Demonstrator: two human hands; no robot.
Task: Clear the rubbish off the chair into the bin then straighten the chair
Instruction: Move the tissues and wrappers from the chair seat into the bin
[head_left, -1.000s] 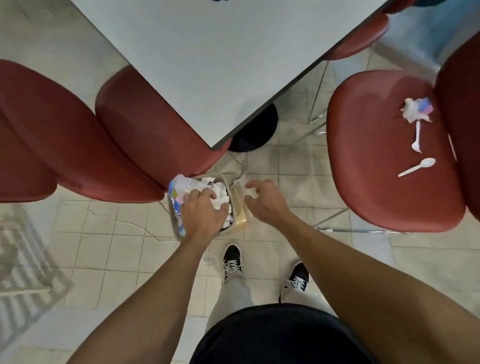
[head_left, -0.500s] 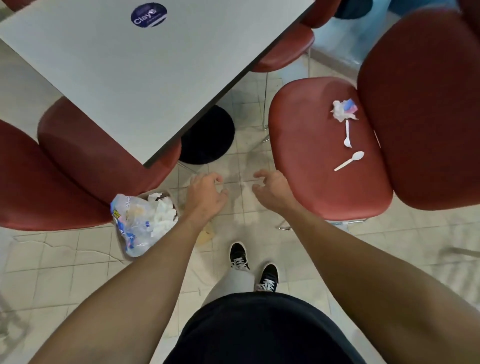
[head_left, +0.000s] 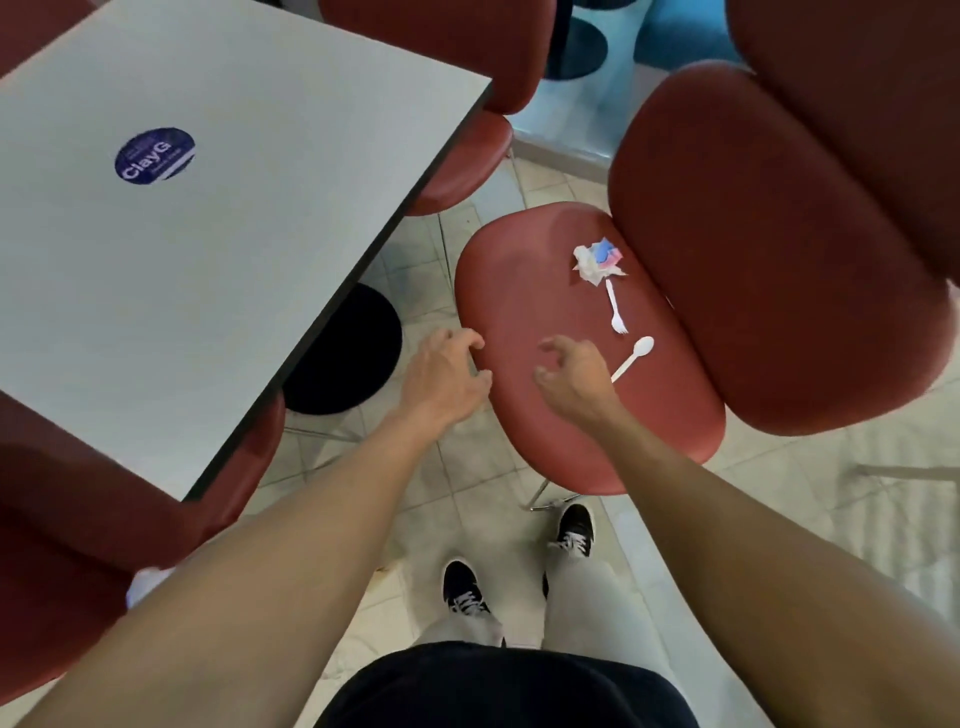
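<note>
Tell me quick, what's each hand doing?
Left hand: open, fingers loosely curled, holding nothing.
Right hand: open, holding nothing, beside the white plastic spoon.

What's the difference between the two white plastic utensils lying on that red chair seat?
The fork ends in prongs; the spoon ends in a rounded bowl. The fork lies nearer the crumpled wrapper, its handle almost touching it, while the spoon lies nearer the right hand, its handle end just beside it. The fork points its head toward the person; the spoon points its head away. Both are small, white, and lie flat on the seat, untouched.
</note>
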